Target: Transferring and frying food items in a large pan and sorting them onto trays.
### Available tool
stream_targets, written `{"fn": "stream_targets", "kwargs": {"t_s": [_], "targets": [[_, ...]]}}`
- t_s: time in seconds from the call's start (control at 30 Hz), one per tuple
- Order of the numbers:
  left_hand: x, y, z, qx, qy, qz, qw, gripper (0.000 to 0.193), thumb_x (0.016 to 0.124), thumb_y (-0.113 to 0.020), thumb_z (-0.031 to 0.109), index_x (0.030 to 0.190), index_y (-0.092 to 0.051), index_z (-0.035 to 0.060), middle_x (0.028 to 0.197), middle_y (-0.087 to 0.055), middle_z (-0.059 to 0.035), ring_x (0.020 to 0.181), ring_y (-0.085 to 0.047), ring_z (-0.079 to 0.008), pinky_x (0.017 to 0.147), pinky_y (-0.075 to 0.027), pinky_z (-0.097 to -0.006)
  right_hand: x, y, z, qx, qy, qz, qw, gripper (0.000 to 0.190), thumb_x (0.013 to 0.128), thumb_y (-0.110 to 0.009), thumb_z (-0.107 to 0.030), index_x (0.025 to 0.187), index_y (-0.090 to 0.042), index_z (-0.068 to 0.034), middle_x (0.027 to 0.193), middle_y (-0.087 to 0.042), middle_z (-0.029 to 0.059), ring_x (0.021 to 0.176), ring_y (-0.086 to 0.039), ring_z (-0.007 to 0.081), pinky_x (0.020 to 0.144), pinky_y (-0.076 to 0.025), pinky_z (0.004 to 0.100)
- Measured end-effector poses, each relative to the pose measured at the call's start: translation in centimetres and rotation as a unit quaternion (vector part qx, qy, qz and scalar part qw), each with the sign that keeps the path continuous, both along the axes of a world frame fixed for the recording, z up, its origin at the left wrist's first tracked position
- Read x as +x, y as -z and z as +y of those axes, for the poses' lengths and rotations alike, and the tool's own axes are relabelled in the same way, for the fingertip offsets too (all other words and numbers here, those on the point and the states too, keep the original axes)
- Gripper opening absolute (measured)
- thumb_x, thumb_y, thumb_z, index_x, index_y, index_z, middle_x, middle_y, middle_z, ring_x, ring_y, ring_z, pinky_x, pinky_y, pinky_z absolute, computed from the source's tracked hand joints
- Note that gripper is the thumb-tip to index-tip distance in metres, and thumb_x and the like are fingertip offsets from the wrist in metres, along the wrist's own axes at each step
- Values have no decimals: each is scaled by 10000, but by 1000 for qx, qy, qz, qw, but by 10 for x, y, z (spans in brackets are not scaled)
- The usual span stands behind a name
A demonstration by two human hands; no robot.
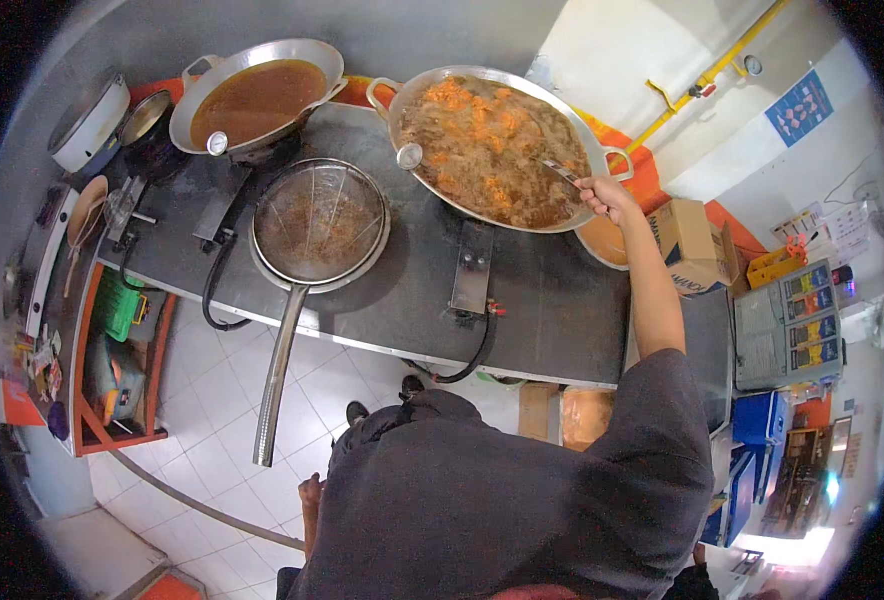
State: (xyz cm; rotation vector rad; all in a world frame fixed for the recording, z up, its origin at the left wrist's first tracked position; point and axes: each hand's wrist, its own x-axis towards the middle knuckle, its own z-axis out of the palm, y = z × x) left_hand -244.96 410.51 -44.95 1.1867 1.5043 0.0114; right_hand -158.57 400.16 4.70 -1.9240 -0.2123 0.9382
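Note:
My right hand is closed around the metal handle of a utensil, whose far end is hidden in the bubbling oil. Orange-coated pieces of food fry in that large metal wok, which has a dial thermometer at its rim. Down at my side hangs my left hand, small in view, its fingers partly hidden. A long-handled round strainer rests over a metal bowl, holding dark crumbs. Behind it, a second wok contains brown liquid and another dial thermometer.
Gas burners with black hoses run along the dark counter. The strainer's handle juts over the counter's edge. A bowl of orange batter and an open cardboard box stand right of the wok. A yellow gas pipe crosses the wall.

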Motion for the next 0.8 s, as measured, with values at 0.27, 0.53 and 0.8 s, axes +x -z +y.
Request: {"fn": "stream_targets", "kwargs": {"t_s": [0.27, 0.53, 0.8], "targets": [[0, -16, 10, -30, -47, -71, 996, 253, 855, -552, 233, 777, -564, -7, 601, -602, -111, 458, -498, -139, 390, -331, -315, -7, -14, -46, -56, 2, -163, 985, 184, 877, -427, -102, 1007, -527, -19, 581, -448, -19, 393, -327, 43, 332, -224, 204], [-19, -39, 16, -72, -67, -118, 988, 302, 864, -544, 290, 898, -563, -9, 741, -646, -113, 539, -547, -153, 453, -364, -308, -28, -5, -41, -280, -147, -567, 760, 235, 833, -420, -76, 988, -531, 62, 811, -631, 237, 777, -626, 383, 681, -483, 456], [3, -53, 11, -132, -112, -38, 984, 377, 866, -540, 315, 1049, -526, -14, 856, -650, -119, 635, -585, -182, 536, -411, -331, -117, -51, -27, -390, -131, -619, 669, 244, 880, -385, -102, 1064, -470, 34, 859, -629, 261, 833, -627, 408, 721, -491, 498]]}}
